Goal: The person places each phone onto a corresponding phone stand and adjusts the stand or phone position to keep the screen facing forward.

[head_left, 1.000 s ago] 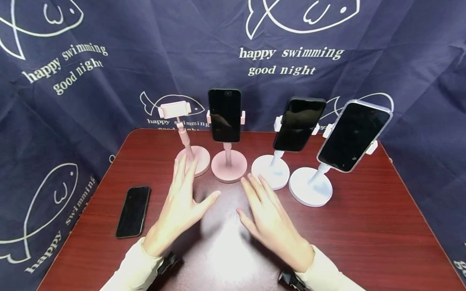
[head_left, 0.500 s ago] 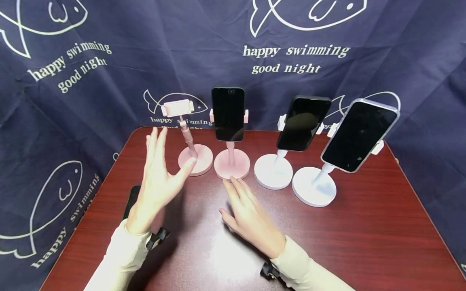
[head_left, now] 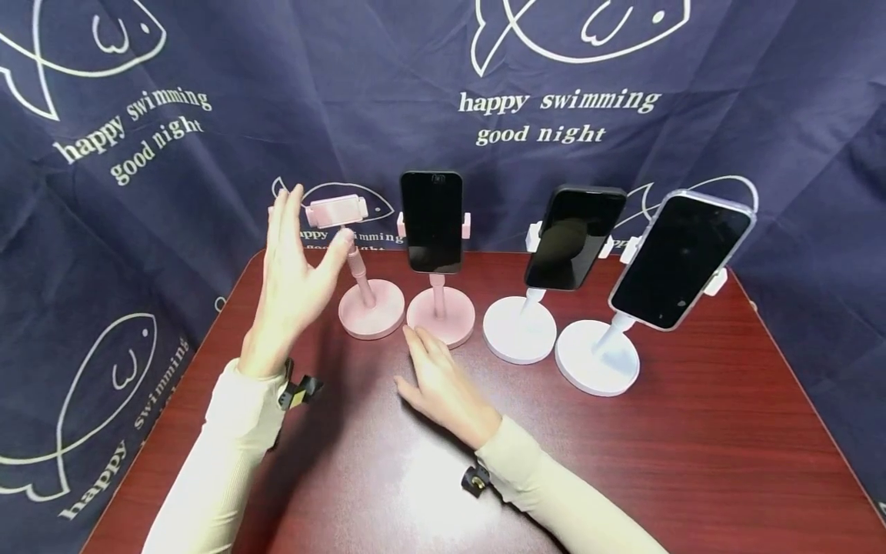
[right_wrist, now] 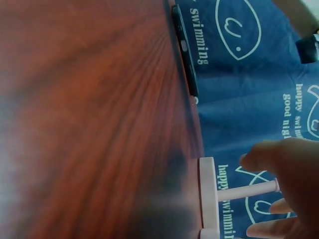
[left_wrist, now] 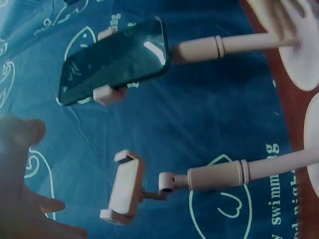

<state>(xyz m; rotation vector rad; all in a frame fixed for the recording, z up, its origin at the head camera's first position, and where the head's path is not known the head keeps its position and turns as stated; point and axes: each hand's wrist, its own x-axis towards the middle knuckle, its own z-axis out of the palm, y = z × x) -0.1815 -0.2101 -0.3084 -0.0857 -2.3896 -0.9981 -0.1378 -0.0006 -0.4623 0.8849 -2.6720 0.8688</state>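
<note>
My left hand (head_left: 287, 285) is raised beside the pink phone stand (head_left: 371, 308) at the far left, fingers straight and thumb apart. That stand's clamp (left_wrist: 124, 186) has no phone in it; in the left wrist view a gap shows between hand and clamp. My right hand (head_left: 446, 385), fingers extended, is low over the table by the base of the second pink stand (head_left: 443, 312). Whether its fingertips touch that base I cannot tell. A black phone (head_left: 432, 223) stands upright in the second stand's clamp. Neither hand holds anything.
Two white stands (head_left: 521, 331) to the right hold a black phone (head_left: 576, 238) and a tilted phone in a pale case (head_left: 681, 258). Another phone (right_wrist: 185, 52) lies on the red-brown table (head_left: 692, 446), hidden by my left arm in the head view. Dark fabric (head_left: 388, 85) hangs behind.
My left hand has risen from over the table and moved left, up beside the left stand's clamp. My right hand has shifted left from the nearer white stand to the second pink stand.
</note>
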